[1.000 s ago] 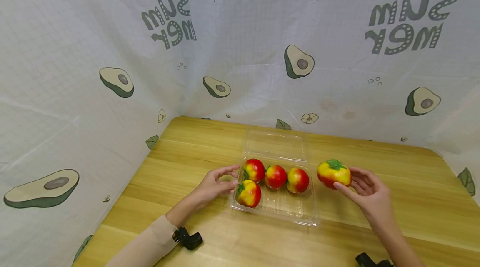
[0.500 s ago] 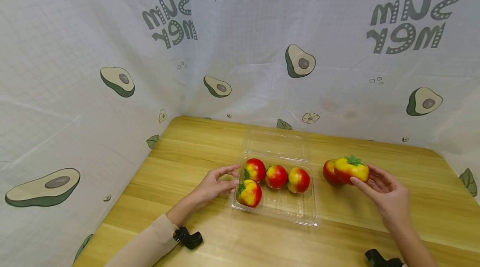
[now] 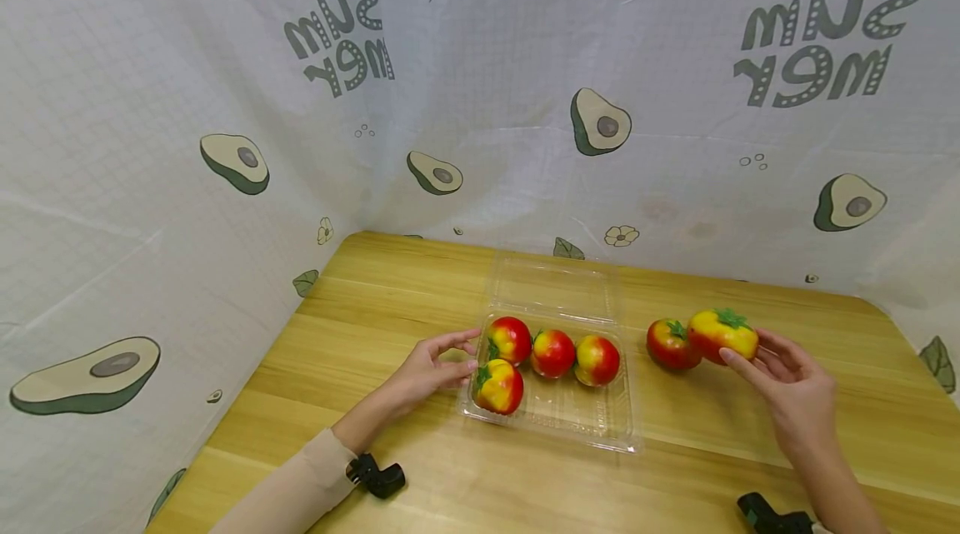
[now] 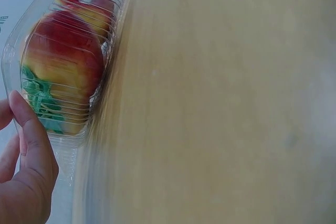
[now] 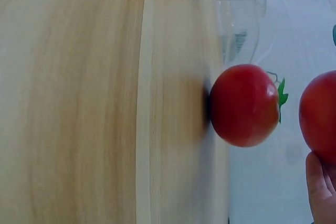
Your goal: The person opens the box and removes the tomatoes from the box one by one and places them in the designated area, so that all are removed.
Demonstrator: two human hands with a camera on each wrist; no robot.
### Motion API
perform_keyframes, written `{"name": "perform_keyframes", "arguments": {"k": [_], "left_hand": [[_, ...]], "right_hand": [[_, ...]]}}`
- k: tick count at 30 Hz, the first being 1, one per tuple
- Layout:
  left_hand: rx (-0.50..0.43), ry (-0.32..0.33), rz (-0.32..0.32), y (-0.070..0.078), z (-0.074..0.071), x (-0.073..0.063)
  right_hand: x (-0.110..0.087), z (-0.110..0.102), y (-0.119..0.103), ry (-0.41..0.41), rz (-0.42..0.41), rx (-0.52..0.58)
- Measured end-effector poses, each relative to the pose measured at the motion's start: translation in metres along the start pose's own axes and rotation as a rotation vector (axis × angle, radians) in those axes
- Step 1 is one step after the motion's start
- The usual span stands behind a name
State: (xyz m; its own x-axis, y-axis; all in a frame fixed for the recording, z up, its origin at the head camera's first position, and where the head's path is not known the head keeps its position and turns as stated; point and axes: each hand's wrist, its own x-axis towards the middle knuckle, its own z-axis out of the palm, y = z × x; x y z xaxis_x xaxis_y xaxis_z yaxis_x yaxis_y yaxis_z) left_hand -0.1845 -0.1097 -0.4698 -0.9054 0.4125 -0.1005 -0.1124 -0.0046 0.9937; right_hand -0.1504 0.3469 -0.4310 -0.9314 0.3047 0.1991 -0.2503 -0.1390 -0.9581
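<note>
A clear plastic clamshell box (image 3: 551,426) lies with its lid folded back, with several red-and-yellow tomatoes (image 3: 552,353) inside. At the box's left edge, my left hand (image 3: 426,371) pinches the rim between thumb and fingers, also seen in the left wrist view. Right of the box, my right hand (image 3: 787,388) grips a yellow-and-red tomato (image 3: 722,336) with a green leafy top, held above the table. Just left of it, another red tomato (image 3: 670,345) sits on the table. In the right wrist view the held tomato (image 5: 323,116) is cut off by the frame.
The wooden table (image 3: 390,292) runs back to a pale cloth (image 3: 480,101) printed with avocados, which hangs behind it and at the left. The folded-back lid (image 3: 553,288) lies flat behind the box.
My right hand has moved right with its tomato, bringing the red tomato on the table into view. My left hand and the box have stayed put.
</note>
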Motion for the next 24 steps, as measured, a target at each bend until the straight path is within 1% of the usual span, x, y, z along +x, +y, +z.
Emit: {"name": "perform_keyframes", "arguments": {"k": [5,9,17,24], "left_hand": [[-0.006,0.000,-0.004,0.000,0.000,0.000],[-0.016,0.001,-0.013,0.000,0.000,0.000],[-0.009,0.002,-0.011,0.001,0.000,0.000],[-0.006,-0.001,-0.008,0.001,-0.001,0.000]], "right_hand": [[0.003,-0.004,0.000,0.013,0.027,-0.015],[0.006,-0.008,0.001,0.026,0.043,0.012],[0.011,-0.012,0.002,0.057,0.106,0.060],[0.013,-0.015,0.005,0.071,0.124,0.102]]}}
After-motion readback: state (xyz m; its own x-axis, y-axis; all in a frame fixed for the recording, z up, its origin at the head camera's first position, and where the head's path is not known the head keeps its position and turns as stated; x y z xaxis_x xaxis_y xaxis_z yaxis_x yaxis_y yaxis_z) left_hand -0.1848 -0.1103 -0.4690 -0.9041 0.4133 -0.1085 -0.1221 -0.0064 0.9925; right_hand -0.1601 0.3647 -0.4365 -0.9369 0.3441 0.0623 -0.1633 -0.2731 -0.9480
